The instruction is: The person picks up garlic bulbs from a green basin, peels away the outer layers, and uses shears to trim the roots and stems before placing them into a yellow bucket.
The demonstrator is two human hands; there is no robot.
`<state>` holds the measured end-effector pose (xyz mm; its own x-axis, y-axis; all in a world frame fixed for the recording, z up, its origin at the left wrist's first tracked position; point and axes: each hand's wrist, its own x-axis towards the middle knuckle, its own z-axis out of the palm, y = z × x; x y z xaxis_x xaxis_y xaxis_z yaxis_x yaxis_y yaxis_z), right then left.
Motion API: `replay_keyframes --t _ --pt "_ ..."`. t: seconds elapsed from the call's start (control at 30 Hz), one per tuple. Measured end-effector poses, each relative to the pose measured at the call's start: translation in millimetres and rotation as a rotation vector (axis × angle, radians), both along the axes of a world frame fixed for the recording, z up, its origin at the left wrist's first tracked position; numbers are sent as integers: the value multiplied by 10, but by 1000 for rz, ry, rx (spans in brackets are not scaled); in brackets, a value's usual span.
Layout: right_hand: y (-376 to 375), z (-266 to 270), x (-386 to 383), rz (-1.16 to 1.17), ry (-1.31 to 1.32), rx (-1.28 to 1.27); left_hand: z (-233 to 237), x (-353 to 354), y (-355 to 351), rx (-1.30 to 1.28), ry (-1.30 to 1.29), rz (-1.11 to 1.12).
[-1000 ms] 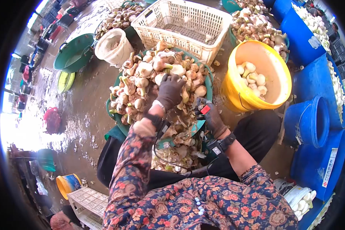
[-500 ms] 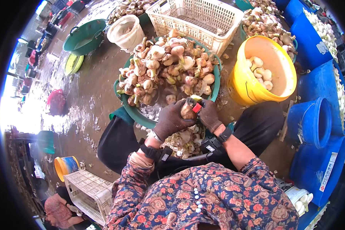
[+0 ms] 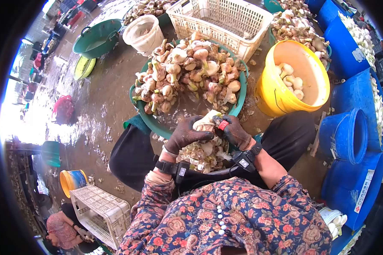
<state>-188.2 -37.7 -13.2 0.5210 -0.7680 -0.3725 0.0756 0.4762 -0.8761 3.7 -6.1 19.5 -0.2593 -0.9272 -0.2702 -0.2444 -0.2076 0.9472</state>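
My left hand, in a dark brown glove, is closed around a garlic bulb with pale, partly loosened skin. Close against the bulb's right side, my gloved right hand grips a small red-handled tool; its working end is too small to make out. Just beyond both hands sits a wide green basin heaped with unpeeled garlic bulbs. Below the hands, between my legs, lies a pile of garlic peelings.
To the right stands a yellow bucket holding several peeled bulbs. Beyond the basin are a white crate and a white bucket. Blue containers line the right side. Another person is at lower left.
The bulb in my left hand has turned and now shows pale, loosened skin instead of its brownish side. My right hand has shifted slightly right and down.
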Motion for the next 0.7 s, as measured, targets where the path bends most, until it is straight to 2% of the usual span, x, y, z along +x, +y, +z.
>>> replay_keyframes --t 0.03,0.17,0.23,0.27,0.33,0.37,0.4,0.47,0.5,0.53,0.6,0.63,0.67,0.7 --pt "23 -2 22 -32 -44 74 -50 16 -3 -20 -37 1" --pt "-25 -84 -29 55 -73 42 -57 -39 31 56 42 16" --pt "-58 -27 19 -53 -118 83 -135 -186 91 -111 -10 264" --pt "-96 -269 43 -53 -118 83 -188 -256 109 -148 25 307" --pt "-175 -948 114 131 -213 -624 -225 -415 170 -134 425 320" --pt "-5 -188 111 -106 -432 216 -169 -402 205 -35 260 214" --pt "24 -167 88 -110 -429 221 -254 -347 220 -29 263 211" --pt "50 -163 46 -152 -593 599 -497 -208 216 -244 -206 191" --pt "-10 -158 -16 135 -998 601 -363 -203 174 -325 -146 266" --pt "-50 -334 -11 132 -999 606 -202 -169 168 -490 -438 256" --pt "-90 -502 109 11 -80 200 53 -200 125 -494 -549 171" --pt "-57 -570 88 39 64 151 14 -180 120 -491 -552 173" --pt "-60 -684 90 45 64 154 -73 -161 124 -375 -621 45" --pt "-99 -837 83 79 96 47 -135 -156 108 -263 -684 -89"
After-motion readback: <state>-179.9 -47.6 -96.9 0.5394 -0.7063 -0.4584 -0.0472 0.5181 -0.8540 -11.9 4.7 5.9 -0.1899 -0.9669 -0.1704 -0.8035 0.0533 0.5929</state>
